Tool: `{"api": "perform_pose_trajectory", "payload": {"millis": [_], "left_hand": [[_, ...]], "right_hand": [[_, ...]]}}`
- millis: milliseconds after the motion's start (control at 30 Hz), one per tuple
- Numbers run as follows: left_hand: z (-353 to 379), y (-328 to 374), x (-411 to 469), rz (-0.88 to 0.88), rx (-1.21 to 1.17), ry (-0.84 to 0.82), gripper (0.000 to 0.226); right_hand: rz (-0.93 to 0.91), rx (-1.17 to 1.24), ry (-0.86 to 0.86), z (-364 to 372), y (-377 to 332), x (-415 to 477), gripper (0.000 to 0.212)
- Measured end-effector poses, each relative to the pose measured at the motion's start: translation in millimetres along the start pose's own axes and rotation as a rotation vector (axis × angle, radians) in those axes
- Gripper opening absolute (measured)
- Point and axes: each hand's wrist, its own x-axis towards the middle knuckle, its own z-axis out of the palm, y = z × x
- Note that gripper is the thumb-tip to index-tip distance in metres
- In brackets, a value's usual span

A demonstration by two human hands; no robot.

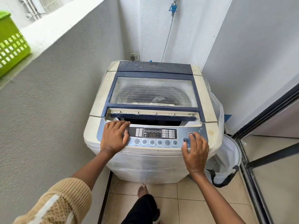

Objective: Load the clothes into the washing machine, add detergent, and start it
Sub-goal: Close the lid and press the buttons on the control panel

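A cream top-loading washing machine (100, 101) with a blue-framed see-through lid (153, 91) stands in the corner. The lid lies almost flat, with a dark gap along its front edge. Dark laundry shows dimly through the lid. My left hand (114, 136) rests palm-down on the left end of the control panel (152, 135), fingers curled at the lid's front gap. My right hand (195, 151) lies on the panel's right end, its index fingertip on the round button above the play/pause button. Neither hand holds anything. No detergent is in view.
A green laundry basket (11, 44) sits on the ledge at upper left. A white mesh hamper (226, 160) with black trim stands right of the machine, beside a sliding glass door (267, 143). Walls close in on the left and behind; a hose (168, 33) and socket (134, 57) are behind.
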Motion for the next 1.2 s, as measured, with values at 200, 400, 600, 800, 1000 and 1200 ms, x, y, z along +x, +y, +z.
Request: {"api": "perform_pose_trajectory", "payload": {"millis": [200,400,600,800,1000,1200], "left_hand": [[-0.8,0.2,-0.3,-0.001,0.000,-0.013,0.046],[-2.0,1.1,-0.6,0.003,-0.007,0.003,0.046],[-2.4,1.3,-1.0,0.002,-0.015,0.008,0.045],[-2.8,1.5,-1.3,0.002,-0.024,0.008,0.046],[-2.7,1.1,-1.3,0.001,-0.020,0.006,0.045],[-2.1,0.8,-1.2,0.003,-0.015,0.008,0.045]], "right_hand": [[0.025,0.017,-0.036,-3.7,-3.8,0.2,0.040],[0.062,0.057,-0.104,-10.7,-9.4,-1.9,0.043],[0.045,0.042,-0.191,-18.8,-10.9,-9.3,0.054],[-0.046,0.031,-0.264,-22.0,-3.4,-14.2,0.060],[-0.055,0.009,-0.287,-18.3,-0.5,-17.2,0.062],[-0.109,-0.011,-0.245,-12.9,7.0,-19.8,0.066]]}}
